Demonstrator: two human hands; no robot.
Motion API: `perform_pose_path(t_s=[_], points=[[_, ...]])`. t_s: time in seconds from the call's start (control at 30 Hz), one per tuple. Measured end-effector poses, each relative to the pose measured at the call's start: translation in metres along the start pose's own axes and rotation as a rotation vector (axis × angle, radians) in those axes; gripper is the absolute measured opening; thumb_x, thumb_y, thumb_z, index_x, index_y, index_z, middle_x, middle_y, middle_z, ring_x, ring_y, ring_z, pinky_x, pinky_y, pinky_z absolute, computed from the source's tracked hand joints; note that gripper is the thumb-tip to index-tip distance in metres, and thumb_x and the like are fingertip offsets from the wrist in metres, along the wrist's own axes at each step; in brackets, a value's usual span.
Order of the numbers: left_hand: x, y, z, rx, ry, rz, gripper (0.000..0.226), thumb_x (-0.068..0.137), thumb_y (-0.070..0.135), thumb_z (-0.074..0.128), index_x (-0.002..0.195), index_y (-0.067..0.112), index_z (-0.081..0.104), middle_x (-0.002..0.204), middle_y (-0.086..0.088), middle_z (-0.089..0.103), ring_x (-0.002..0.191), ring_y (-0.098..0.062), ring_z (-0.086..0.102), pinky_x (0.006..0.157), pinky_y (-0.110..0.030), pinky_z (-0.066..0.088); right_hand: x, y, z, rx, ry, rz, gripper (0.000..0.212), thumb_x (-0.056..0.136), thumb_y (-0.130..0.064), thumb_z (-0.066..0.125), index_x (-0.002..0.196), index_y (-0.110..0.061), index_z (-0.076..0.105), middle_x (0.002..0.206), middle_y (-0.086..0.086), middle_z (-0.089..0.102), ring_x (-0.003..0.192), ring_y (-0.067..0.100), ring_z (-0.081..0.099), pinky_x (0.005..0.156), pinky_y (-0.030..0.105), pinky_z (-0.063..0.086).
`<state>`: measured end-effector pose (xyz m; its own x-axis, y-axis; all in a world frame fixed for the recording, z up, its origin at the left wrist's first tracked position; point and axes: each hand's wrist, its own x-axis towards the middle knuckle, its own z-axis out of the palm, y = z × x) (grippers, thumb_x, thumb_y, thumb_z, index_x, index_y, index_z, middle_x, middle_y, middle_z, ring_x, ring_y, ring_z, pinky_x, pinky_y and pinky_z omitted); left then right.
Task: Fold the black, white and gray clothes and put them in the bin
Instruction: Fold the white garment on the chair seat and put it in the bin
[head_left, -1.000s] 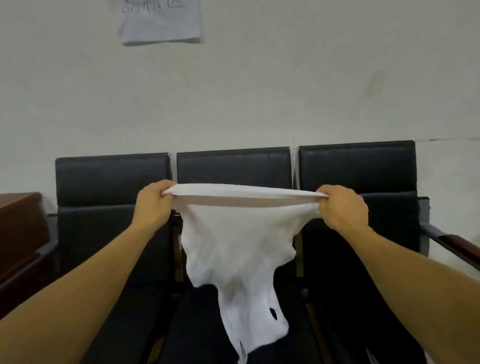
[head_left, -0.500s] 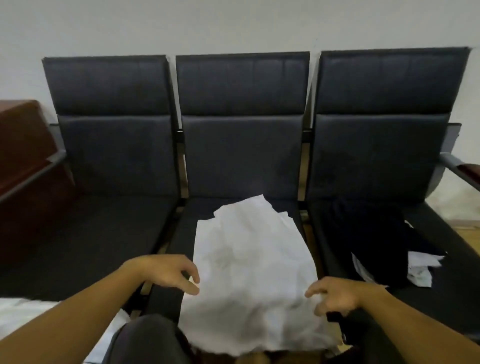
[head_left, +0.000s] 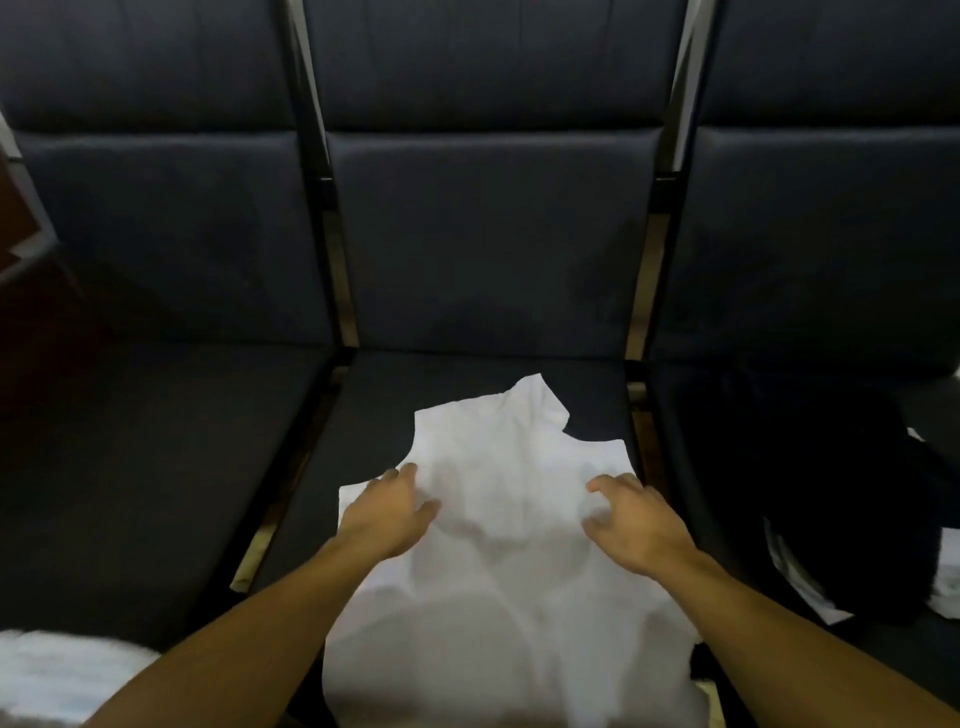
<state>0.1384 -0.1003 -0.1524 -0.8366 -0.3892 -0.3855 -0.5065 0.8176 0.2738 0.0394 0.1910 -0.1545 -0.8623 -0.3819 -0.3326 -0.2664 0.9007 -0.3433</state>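
Note:
A white garment lies spread on the middle seat of a row of dark chairs, its near end hanging over the front edge. My left hand rests flat on its left side with fingers apart. On its right side my right hand sits with curled, spread fingers touching the cloth. A black garment lies heaped on the right seat, with white pieces at its near edge. No bin is in view.
The left seat has nothing on it. A white, blurred cloth shows at the bottom left corner. A brown wooden piece of furniture stands at the far left. Chair backs rise behind the seats.
A second ago both hands held the white garment stretched in the air. It now lies on the middle seat, and both hands have moved forward onto it.

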Motion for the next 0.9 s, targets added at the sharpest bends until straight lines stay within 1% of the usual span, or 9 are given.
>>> perform_pose_path(t_s=[0.13,0.27,0.33,0.43,0.5,0.6,0.73,0.83,0.9], points=[[0.055,0.013,-0.016,-0.097,0.128,-0.120,0.061,0.100,0.050,0.052,0.149,0.017,0.040,0.149,-0.008,0.042,0.132,-0.031,0.049,0.105,-0.046,0.049,0.050,-0.029,-0.004,-0.039,0.100,-0.027,0.054,0.096,-0.047,0.058,0.145,-0.030,0.044,0.146,-0.003,0.042,0.133,0.023,0.040,0.104,0.035,0.047],[0.109,0.032,-0.027,-0.422,0.071,-0.263,0.070,0.093,0.050,0.064,0.149,0.017,0.039,0.147,-0.009,0.041,0.125,-0.037,0.053,0.098,-0.050,0.053,0.106,-0.064,-0.002,0.379,0.008,0.160,0.081,0.086,-0.048,0.073,0.151,-0.022,0.032,0.145,0.003,0.033,0.120,0.031,0.056,0.094,0.040,0.053],[0.123,0.038,-0.022,-0.390,0.040,-0.238,0.059,0.090,0.041,0.071,0.138,0.018,0.046,0.138,-0.010,0.048,0.117,-0.036,0.057,0.091,-0.045,0.055,0.126,-0.077,0.001,0.449,-0.023,0.245,0.085,0.081,-0.043,0.080,0.148,-0.019,0.033,0.142,0.006,0.037,0.117,0.034,0.057,0.093,0.044,0.056],[0.138,0.038,-0.010,-0.368,0.064,-0.169,0.020,0.092,0.029,0.065,0.106,0.017,0.055,0.110,-0.010,0.063,0.094,-0.031,0.065,0.076,-0.040,0.057,0.149,-0.084,0.004,0.313,-0.064,0.251,0.039,0.087,-0.023,0.071,0.123,-0.016,0.057,0.116,0.007,0.063,0.100,0.027,0.064,0.086,0.038,0.056],[0.141,0.040,-0.015,-0.576,0.115,-0.174,0.011,0.095,0.023,0.060,0.098,0.015,0.054,0.101,-0.013,0.066,0.082,-0.034,0.070,0.063,-0.039,0.060,0.153,-0.085,-0.005,0.404,-0.001,0.215,0.007,0.085,-0.016,0.063,0.092,-0.018,0.063,0.095,0.005,0.069,0.083,0.026,0.069,0.080,0.039,0.060],[0.128,0.040,-0.042,-0.990,0.276,-0.078,0.016,0.095,0.006,0.063,0.091,0.012,0.049,0.104,-0.013,0.066,0.076,-0.027,0.072,0.056,-0.038,0.059,0.145,-0.084,-0.026,0.709,0.204,0.067,0.013,0.087,-0.014,0.062,0.077,-0.020,0.058,0.078,-0.001,0.066,0.070,0.020,0.071,0.072,0.043,0.061],[0.060,0.003,-0.049,-0.504,0.401,0.464,0.033,0.087,0.014,0.075,0.103,0.024,0.048,0.138,0.014,0.031,0.104,0.000,0.053,0.078,-0.015,0.051,0.078,-0.057,-0.017,0.592,0.310,-0.402,0.027,0.096,-0.013,0.063,0.119,-0.027,0.062,0.130,-0.010,0.049,0.110,0.005,0.057,0.089,0.017,0.050],[0.027,-0.043,-0.013,-0.114,0.181,0.476,0.060,0.086,0.033,0.078,0.129,0.029,0.036,0.157,0.022,0.004,0.101,-0.016,0.064,0.078,-0.033,0.060,0.046,-0.003,0.022,0.296,0.143,-0.326,0.051,0.096,-0.024,0.047,0.146,-0.032,0.039,0.153,-0.011,0.031,0.132,0.013,0.046,0.111,0.026,0.042],[0.018,-0.067,0.008,0.002,0.060,0.435,0.071,0.089,0.050,0.070,0.142,0.030,0.027,0.161,0.019,0.005,0.113,-0.019,0.062,0.096,-0.031,0.054,0.034,0.020,0.043,0.122,0.109,-0.291,0.054,0.095,-0.032,0.036,0.149,-0.029,0.039,0.157,-0.005,0.034,0.143,0.017,0.035,0.121,0.030,0.026]])
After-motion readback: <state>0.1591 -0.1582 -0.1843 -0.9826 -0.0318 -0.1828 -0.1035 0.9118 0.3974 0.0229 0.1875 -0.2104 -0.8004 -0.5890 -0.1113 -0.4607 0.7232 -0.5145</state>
